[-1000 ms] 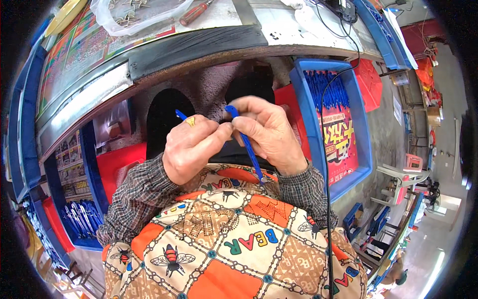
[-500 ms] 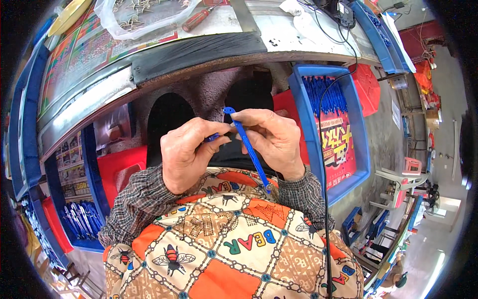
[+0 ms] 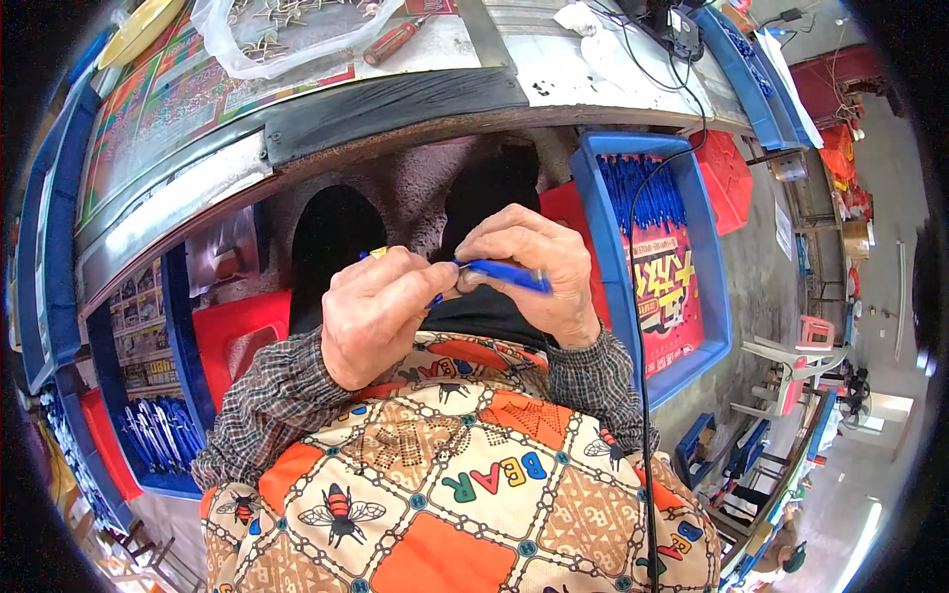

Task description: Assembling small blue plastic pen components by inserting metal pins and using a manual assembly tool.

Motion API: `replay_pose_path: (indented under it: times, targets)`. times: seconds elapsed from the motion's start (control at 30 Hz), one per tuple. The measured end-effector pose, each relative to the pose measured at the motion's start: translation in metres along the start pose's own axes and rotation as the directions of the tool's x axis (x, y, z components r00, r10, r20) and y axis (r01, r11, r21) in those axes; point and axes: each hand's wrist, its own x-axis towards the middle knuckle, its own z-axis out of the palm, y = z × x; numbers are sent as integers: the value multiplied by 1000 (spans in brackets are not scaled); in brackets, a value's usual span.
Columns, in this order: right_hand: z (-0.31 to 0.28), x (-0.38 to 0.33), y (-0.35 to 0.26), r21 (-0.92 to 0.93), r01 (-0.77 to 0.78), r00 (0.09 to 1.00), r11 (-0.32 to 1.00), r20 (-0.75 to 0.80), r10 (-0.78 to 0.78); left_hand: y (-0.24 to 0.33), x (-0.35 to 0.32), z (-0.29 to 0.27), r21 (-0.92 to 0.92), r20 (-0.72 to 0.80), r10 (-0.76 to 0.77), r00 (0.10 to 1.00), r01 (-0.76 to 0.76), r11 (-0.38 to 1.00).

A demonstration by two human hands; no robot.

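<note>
My left hand (image 3: pixel 376 311) and my right hand (image 3: pixel 539 267) meet over my lap, fingertips pinched close together. Between the right hand's fingers lies a slim blue plastic strip (image 3: pixel 509 275), slightly smeared by motion and turned almost level. A small blue piece (image 3: pixel 436 299) sticks out below the left fingertips, its shape mostly hidden by them. Something small and yellow (image 3: pixel 377 253) peeks out at the back of the left hand. Where the fingertips touch, the join between the pieces is hidden.
A blue tray (image 3: pixel 700 306) on the right holds several slim blue strips. Another blue crate (image 3: pixel 203 376) at left holds similar pieces. Ahead is the workbench edge (image 3: pixel 395 114), with a clear plastic bag (image 3: pixel 277 59) of metal parts and a red screwdriver (image 3: pixel 389 45). A black cable (image 3: pixel 641 336) hangs on the right.
The blue strip has swung from hanging steeply down toward my lap to lying almost level under my right fingers. My left hand has turned, and a yellow bit now shows behind it.
</note>
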Motion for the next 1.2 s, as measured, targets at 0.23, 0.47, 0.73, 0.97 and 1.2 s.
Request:
replay_pose_path:
  times: [0.23, 0.47, 0.73, 0.97, 1.2]
  targets:
    - [1, -4, -14, 266, -341, 940, 901, 108, 324, -3, 3, -8, 62, 132, 240, 962, -250, 966]
    - [3, -10, -27, 478, -723, 673, 499, 325, 664, 0, 1, -7, 54, 152, 273, 950, -283, 957]
    - [1, -11, -25, 352, -380, 915, 855, 10, 403, 6, -2, -3, -170, 46, -137, 989, 143, 975]
    - [0, -9, -14, -73, 18, 1000, 997, -24, -20, 12, -1, -9, -260, 90, -255, 963, 270, 927]
    - [0, -5, -13, -54, 31, 998, 998, 50, -28, 11, 1, -9, -129, 32, -45, 999, 48, 990]
